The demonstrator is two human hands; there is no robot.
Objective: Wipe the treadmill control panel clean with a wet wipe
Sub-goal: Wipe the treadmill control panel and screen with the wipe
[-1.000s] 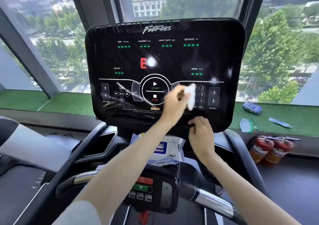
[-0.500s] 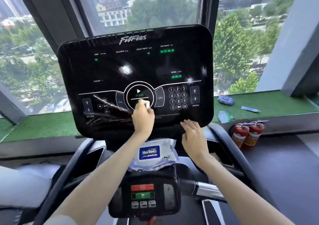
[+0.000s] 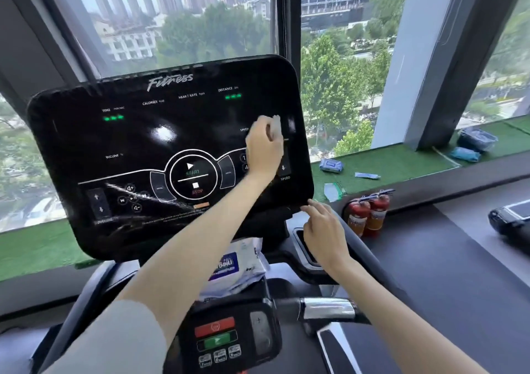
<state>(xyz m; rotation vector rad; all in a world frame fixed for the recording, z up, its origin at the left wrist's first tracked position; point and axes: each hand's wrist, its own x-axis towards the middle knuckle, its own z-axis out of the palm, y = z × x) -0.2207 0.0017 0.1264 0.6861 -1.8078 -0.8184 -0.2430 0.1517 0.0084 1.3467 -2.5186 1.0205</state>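
While the left hand [image 3: 265, 147] is raised against the right part of the treadmill control panel [image 3: 160, 144], its fingers [image 3: 262, 125] are closed together on a white wet wipe [image 3: 276, 127], which we see pressed to the glossy black surface just below and right of the DISTANCE readout, near centre of the frame. We note that the wipe is blurred, so its folds cannot be resolved. The left hand covers most of the numeric keypad; only the edges of two keys show at its left side.

We find the right hand [image 3: 324, 236] lower and to the right, empty, with its fingers [image 3: 311, 209] spread apart and the tips at the lower right edge of the panel; whether they touch it we cannot tell.

Smear streaks [image 3: 149, 197] cross the lower left area of the panel over the media buttons. The START/STOP ring [image 3: 193, 177] sits at lower centre of the panel.

Below the panel, a wet wipe packet [image 3: 238, 267] with a blue label lies on the console tray. Lower still we see the red and green handlebar buttons [image 3: 216, 333].

On the green window ledge [image 3: 387, 161] at right lie several blue packets [image 3: 331, 165]. Two red fire extinguishers [image 3: 368, 216] stand just below the ledge.
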